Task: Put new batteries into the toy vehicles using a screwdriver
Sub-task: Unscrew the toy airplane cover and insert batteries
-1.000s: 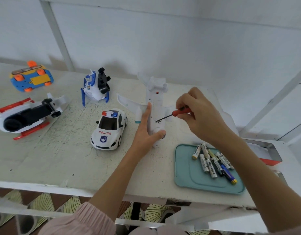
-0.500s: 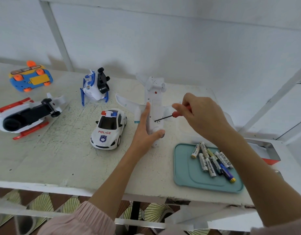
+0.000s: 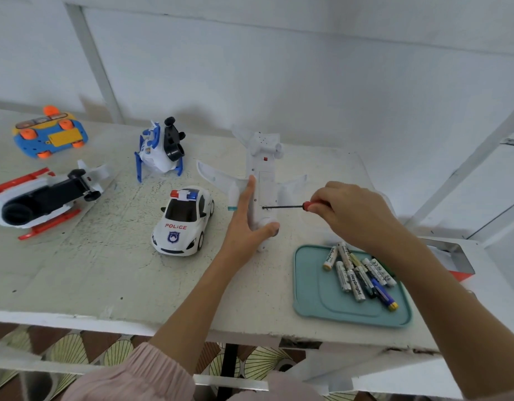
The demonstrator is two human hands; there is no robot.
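Progress looks early: white plastic toy airplane (image 3: 261,180) lies belly-up mid-table, battery cover apparently still on. Left hand (image 3: 247,224) steadies fuselage, fingers straight along its side, thumb across the nose. Right hand (image 3: 348,212) grips red-handled screwdriver (image 3: 287,206), tip at a screw by the cover. AA batteries (image 3: 360,273) wait in teal plastic tray (image 3: 313,287), w/ white police car (image 3: 183,221) & three other toys apparently untouched.

A worn, speckled white tabletop (image 3: 76,273) stands against a plain white wall (image 3: 279,82); beneath its front edge, a fan-patterned floor (image 3: 62,348) shows.
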